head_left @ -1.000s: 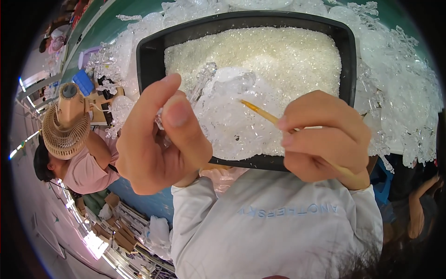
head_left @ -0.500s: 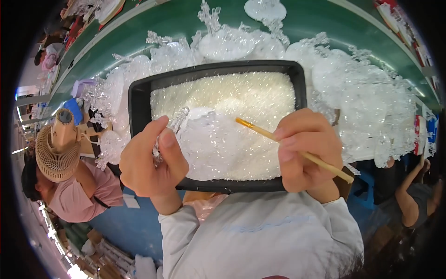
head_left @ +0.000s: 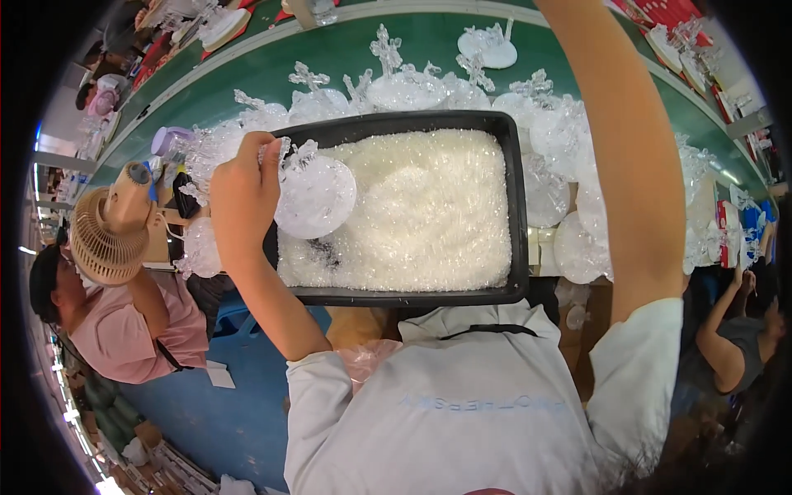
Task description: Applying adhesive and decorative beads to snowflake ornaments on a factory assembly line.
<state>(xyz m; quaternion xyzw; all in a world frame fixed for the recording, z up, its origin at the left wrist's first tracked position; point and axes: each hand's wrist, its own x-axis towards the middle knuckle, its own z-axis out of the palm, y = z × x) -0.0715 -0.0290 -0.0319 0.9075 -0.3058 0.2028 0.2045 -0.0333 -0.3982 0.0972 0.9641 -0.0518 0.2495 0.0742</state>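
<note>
My left hand [head_left: 246, 202] is closed on a clear ornament [head_left: 317, 198], pinching its transparent upper part. The ornament's round white disc hangs over the left part of a black tray [head_left: 517, 206]. Sparkling whitish granules [head_left: 429, 227] fill the tray, and a dark patch of its bottom shows below the disc. My right forearm [head_left: 639, 165] stretches far forward past the tray's right side. The right hand lies beyond the top edge, so what it holds is hidden.
Similar clear ornaments with white discs [head_left: 404, 89] crowd around the tray; one disc [head_left: 488, 47] lies farther out on the green belt [head_left: 445, 25]. At the left stand a beige fan [head_left: 107, 239] and a lilac object [head_left: 167, 140]. A seated person in pink [head_left: 136, 334] is beside it.
My right hand, which held a thin brush above the tray, has reached forward out of view. My left hand has moved left and forward with the ornament, lifting it clear of the granules.
</note>
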